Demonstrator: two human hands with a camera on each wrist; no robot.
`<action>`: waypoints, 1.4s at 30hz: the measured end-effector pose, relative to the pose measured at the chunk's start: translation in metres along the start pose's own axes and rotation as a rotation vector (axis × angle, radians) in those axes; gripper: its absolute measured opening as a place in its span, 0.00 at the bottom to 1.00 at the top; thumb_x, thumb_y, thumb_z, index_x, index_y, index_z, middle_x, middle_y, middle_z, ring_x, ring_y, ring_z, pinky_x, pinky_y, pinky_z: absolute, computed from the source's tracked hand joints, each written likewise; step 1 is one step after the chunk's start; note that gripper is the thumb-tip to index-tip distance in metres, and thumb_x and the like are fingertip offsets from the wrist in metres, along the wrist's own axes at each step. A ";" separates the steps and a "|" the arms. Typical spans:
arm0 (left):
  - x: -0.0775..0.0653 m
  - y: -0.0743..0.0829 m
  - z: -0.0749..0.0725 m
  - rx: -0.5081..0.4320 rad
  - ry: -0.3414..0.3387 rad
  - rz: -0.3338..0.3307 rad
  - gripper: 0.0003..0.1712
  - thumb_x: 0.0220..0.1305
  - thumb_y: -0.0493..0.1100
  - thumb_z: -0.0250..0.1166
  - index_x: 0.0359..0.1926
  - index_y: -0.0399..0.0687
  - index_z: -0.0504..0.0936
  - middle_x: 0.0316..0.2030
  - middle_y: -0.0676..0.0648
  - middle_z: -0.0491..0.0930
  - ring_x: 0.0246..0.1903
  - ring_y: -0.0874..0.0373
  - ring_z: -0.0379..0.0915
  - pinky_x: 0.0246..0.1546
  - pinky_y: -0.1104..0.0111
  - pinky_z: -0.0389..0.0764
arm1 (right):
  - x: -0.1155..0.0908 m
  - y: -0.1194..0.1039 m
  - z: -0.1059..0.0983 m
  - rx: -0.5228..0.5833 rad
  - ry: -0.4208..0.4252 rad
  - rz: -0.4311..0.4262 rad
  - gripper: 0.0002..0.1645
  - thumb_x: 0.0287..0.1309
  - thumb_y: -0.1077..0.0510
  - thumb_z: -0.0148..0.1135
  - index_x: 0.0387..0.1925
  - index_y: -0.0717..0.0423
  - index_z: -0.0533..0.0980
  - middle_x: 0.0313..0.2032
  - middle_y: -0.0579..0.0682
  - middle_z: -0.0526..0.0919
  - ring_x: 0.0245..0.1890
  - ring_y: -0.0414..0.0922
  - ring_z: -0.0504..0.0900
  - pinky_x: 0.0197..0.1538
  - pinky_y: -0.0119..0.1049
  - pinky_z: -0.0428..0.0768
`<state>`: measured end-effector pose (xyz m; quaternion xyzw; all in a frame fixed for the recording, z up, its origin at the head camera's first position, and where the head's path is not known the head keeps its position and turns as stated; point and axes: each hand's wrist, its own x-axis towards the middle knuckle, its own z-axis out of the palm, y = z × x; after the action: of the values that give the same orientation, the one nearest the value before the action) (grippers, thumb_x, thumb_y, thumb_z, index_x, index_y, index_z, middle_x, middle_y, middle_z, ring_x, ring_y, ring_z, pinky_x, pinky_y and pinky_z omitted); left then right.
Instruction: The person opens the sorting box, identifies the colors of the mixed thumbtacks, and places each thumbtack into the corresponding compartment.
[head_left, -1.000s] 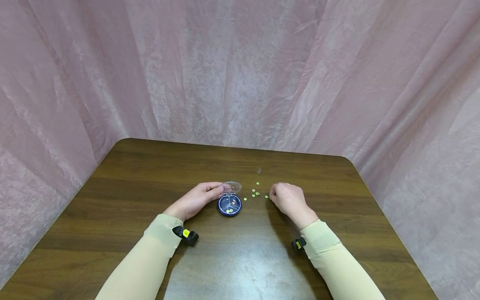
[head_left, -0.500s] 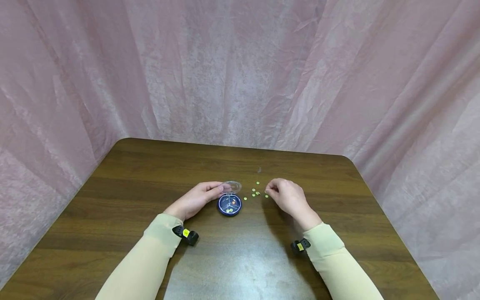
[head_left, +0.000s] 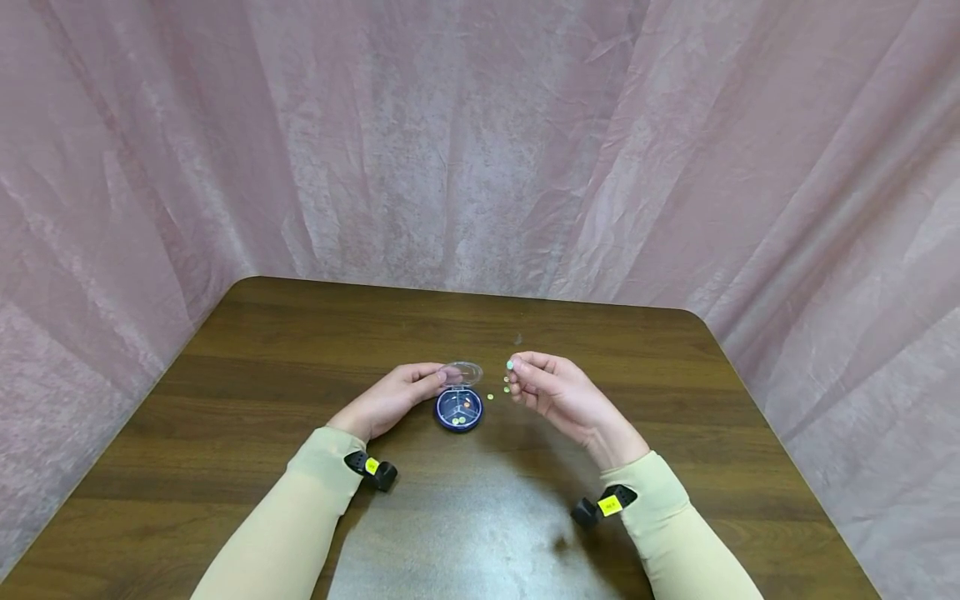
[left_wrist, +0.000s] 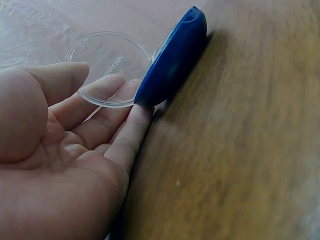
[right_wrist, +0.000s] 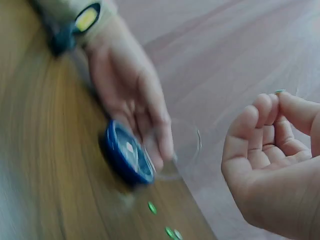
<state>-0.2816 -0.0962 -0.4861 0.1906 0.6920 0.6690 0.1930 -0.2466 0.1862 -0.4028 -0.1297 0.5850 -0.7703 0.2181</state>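
A round blue pill case (head_left: 438, 419) with divided compartments lies on the table, its clear lid (left_wrist: 107, 50) raised. My left hand (head_left: 393, 398) holds the lid at its left edge, thumb on the near side and fingers behind; one finger reaches the base (left_wrist: 175, 57). Two pale green discs (head_left: 458, 421) sit in the front compartment, and a small orange piece (head_left: 467, 405) in the right one. To the right of the case, my right hand (head_left: 562, 398) pinches a small green disc (head_left: 510, 365) between thumb and fingertip, raised above the table.
A few loose green discs (head_left: 491, 397) lie on the brown wooden table (head_left: 360, 325) between case and right hand; that hand hides others. Pink curtains (head_left: 480, 167) hang behind the table. Each wrist wears a black camera band (head_left: 371, 468).
My right hand has lifted from the table and moved left with a green disc pinched, its palm turning into view. The left hand and the case have stayed put.
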 end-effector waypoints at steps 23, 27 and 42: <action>-0.001 -0.001 0.000 0.008 0.015 -0.006 0.23 0.77 0.48 0.53 0.63 0.40 0.77 0.60 0.45 0.78 0.64 0.56 0.70 0.64 0.64 0.68 | -0.009 -0.011 0.017 0.185 -0.298 -0.099 0.08 0.75 0.60 0.49 0.39 0.57 0.74 0.32 0.47 0.70 0.34 0.41 0.69 0.40 0.34 0.69; 0.000 -0.002 -0.001 0.012 0.011 0.001 0.24 0.77 0.49 0.53 0.63 0.39 0.77 0.60 0.44 0.78 0.63 0.56 0.70 0.64 0.64 0.68 | -0.005 -0.004 0.016 -0.333 -0.084 -0.108 0.12 0.69 0.55 0.60 0.42 0.62 0.78 0.31 0.48 0.78 0.33 0.42 0.76 0.40 0.37 0.76; 0.001 -0.002 -0.002 -0.005 0.004 0.005 0.24 0.77 0.49 0.53 0.65 0.39 0.76 0.62 0.44 0.77 0.64 0.56 0.69 0.64 0.64 0.68 | 0.024 0.038 0.031 -1.633 0.014 -0.431 0.04 0.59 0.51 0.68 0.30 0.39 0.80 0.29 0.31 0.76 0.29 0.31 0.75 0.34 0.30 0.75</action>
<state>-0.2835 -0.0970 -0.4879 0.1903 0.6905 0.6715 0.1903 -0.2465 0.1400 -0.4313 -0.3506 0.9220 -0.1309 -0.0997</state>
